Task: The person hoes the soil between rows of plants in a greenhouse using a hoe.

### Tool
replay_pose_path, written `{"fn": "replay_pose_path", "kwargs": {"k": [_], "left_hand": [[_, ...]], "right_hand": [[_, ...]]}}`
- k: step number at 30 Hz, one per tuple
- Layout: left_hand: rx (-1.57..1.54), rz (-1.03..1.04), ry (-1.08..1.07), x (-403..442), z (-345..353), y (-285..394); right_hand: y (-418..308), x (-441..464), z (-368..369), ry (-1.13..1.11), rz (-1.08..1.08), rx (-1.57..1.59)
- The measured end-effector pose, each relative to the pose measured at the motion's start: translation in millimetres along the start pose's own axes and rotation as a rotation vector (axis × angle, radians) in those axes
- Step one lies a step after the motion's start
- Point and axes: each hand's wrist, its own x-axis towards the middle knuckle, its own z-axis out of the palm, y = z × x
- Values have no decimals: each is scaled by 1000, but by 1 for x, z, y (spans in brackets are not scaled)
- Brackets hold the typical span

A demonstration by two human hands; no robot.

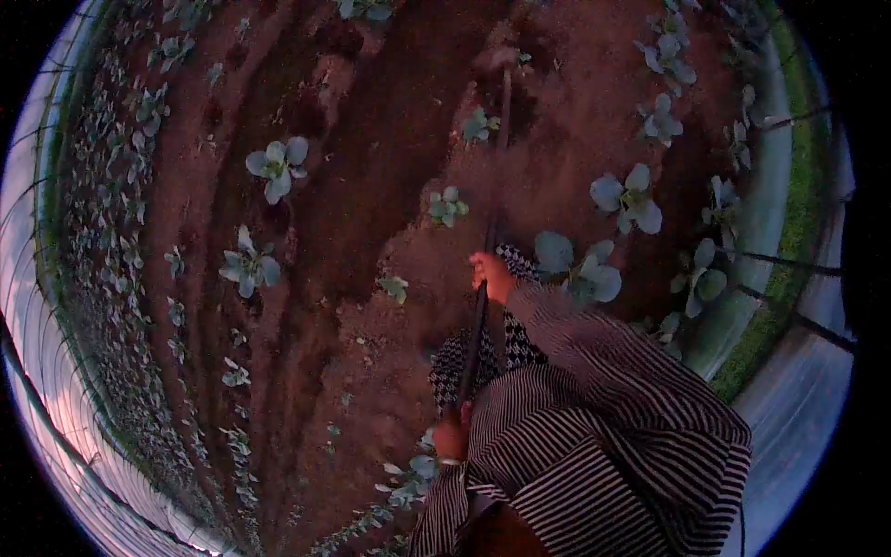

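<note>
A long dark-handled tool (498,176) runs from beside my body up to the soil at the top centre, where its far end meets the ground near a small plant. My right hand (491,276) is wrapped round the middle of the handle. Lower down, near my waist, my left hand (452,436) is closed round the handle's rear part. Small leafy plants (448,206) stand just left of the handle. A larger broad-leaved plant (594,274) grows to the right of my right hand.
Rows of leafy plants (277,169) grow in brown soil (371,121) on both sides. A green strip (806,176) and pale sheeting (775,186) curve along the right edge. Arched poles and sheeting line the left edge.
</note>
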Motion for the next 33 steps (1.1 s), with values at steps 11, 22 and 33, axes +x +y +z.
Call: {"fn": "replay_pose_path", "kwargs": {"k": [11,22,33], "left_hand": [[-356,125,78,-8,17,-154],[-383,42,-167,-38,2,-184],[-318,88,-205,-133,82,-383]], "right_hand": [[76,-89,108,-9,-128,-46],[158,-44,92,120,-79,-457],[343,-83,15,51,-120,-102]]}}
